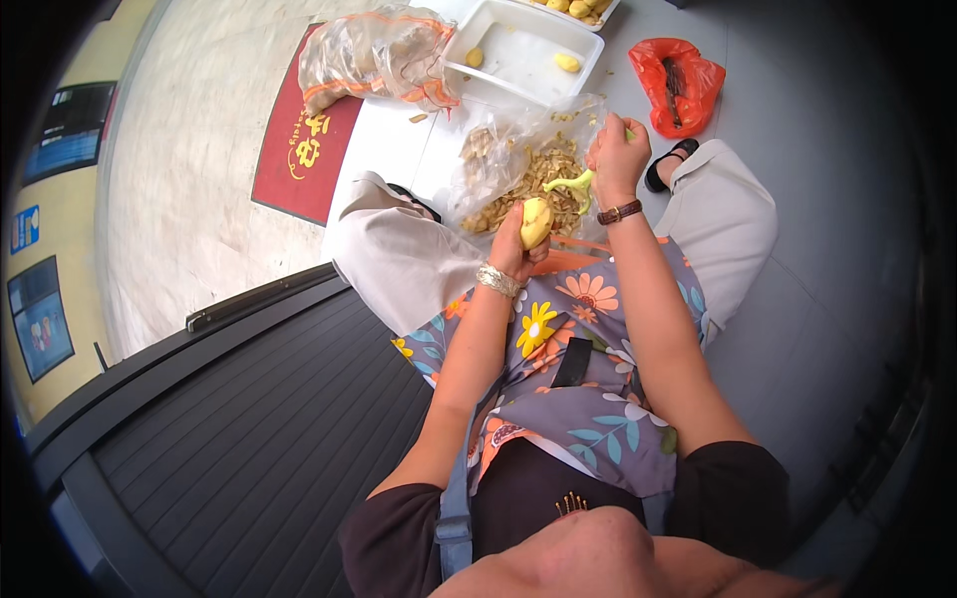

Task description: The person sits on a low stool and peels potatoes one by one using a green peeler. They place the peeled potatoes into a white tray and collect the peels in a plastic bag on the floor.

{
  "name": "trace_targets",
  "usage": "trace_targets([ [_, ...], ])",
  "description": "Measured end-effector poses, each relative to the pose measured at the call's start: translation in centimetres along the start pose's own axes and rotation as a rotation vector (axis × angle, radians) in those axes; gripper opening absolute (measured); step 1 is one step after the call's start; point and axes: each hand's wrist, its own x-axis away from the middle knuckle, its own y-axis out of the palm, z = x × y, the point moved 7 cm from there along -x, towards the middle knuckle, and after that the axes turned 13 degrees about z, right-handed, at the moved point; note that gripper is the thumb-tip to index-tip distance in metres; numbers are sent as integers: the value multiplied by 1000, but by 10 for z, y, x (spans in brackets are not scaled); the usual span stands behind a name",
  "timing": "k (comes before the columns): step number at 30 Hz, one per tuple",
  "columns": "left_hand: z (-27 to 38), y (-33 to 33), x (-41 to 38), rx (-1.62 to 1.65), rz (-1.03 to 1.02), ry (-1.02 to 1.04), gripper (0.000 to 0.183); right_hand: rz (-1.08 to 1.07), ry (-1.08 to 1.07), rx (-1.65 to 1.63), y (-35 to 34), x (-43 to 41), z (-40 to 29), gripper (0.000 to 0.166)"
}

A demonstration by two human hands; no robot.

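Observation:
My left hand grips a mostly peeled yellow potato, which has a few brown patches. To its upper right, my right hand is closed around the handle of a light green vegetable peeler. The peeler's head points at the potato, with a gap between them. Beneath both hands, between my knees, a clear plastic bag lies open with a heap of potato peelings in it.
Beyond the bag stands a white plastic tub with two potatoes in it. Another tub behind it holds several potatoes. A filled clear sack lies partly on a red mat. At right sits a red plastic bag; a dark slatted panel is at left.

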Motion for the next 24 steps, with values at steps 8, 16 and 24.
trace_targets([
  [8,-3,5,4,-29,-24,-23,37,-122,-13,114,14,28,4,16],
  [16,10,21,11,16,22,-3,42,-39,65,-44,4,4,-18,17],
  [24,11,26,15,-170,-129,103,35,-111,68,17,12,38,-17,16],
])
